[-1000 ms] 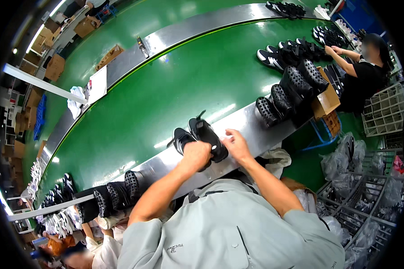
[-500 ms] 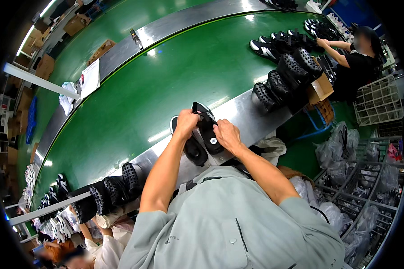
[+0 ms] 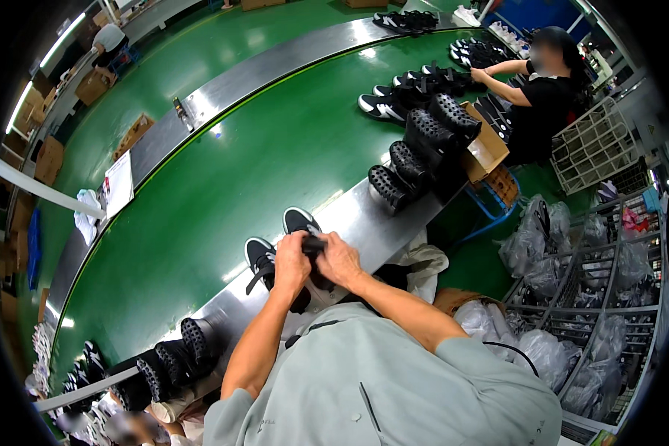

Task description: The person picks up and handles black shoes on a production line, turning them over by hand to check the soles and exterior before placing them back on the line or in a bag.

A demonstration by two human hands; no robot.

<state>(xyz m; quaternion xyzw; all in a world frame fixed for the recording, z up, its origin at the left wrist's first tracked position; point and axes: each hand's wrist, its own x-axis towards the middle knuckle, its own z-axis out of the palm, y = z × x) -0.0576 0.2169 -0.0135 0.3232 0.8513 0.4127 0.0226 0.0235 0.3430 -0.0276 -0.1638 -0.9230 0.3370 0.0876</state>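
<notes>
A pair of black and white shoes stands side by side at the metal edge in front of me. Over the right-hand shoe, my left hand and my right hand are close together, fingers closed on its black strap. The strap is blurred, and my hands cover much of this shoe. Just left of my left hand is the left-hand shoe, with its own strap hanging loose at the side.
Dark studded shoe-shaped forms stand at right, others at left. A co-worker handles black shoes near an open carton. A wire rack with plastic-wrapped items stands right, beyond the green surface's metal edge.
My hands have come together over the right-hand shoe, and my right hand has left its heel area. The view has shifted, so the surroundings appear farther left.
</notes>
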